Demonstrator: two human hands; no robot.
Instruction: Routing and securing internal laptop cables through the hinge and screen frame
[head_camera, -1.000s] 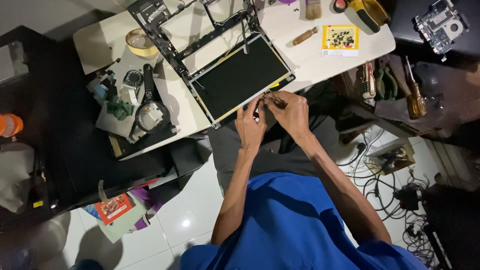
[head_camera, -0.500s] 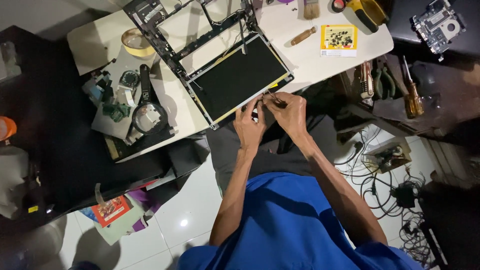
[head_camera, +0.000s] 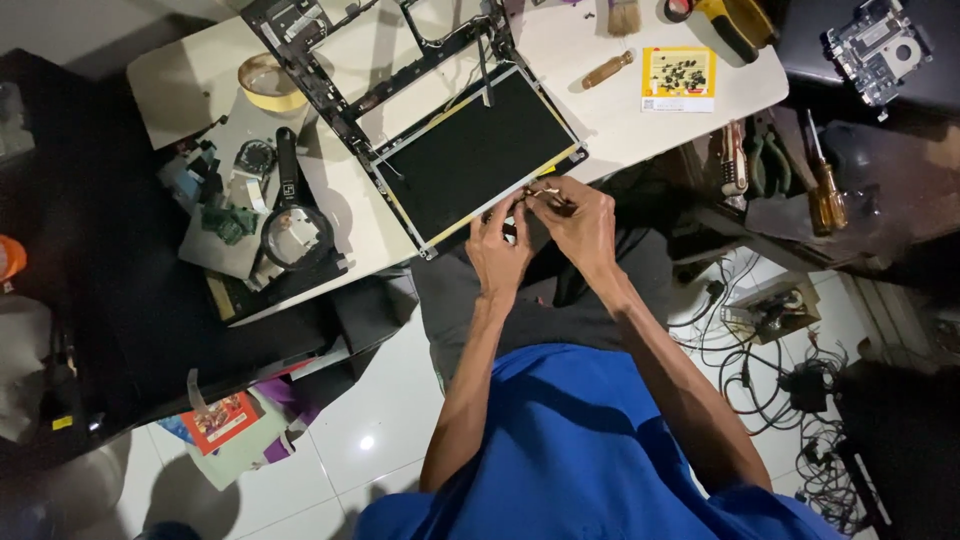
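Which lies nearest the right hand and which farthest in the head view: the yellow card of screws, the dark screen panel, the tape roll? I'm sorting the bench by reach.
From the right hand:
1. Dark screen panel, right beside the hand, at the table's near edge.
2. Yellow card of screws, on the table's far right part.
3. Tape roll, far across at the table's left end.

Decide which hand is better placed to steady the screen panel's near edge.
Left, probably. The left hand sits right against the panel edge with fingers raised toward it, while the right hand pinches a small metal part and looks occupied.
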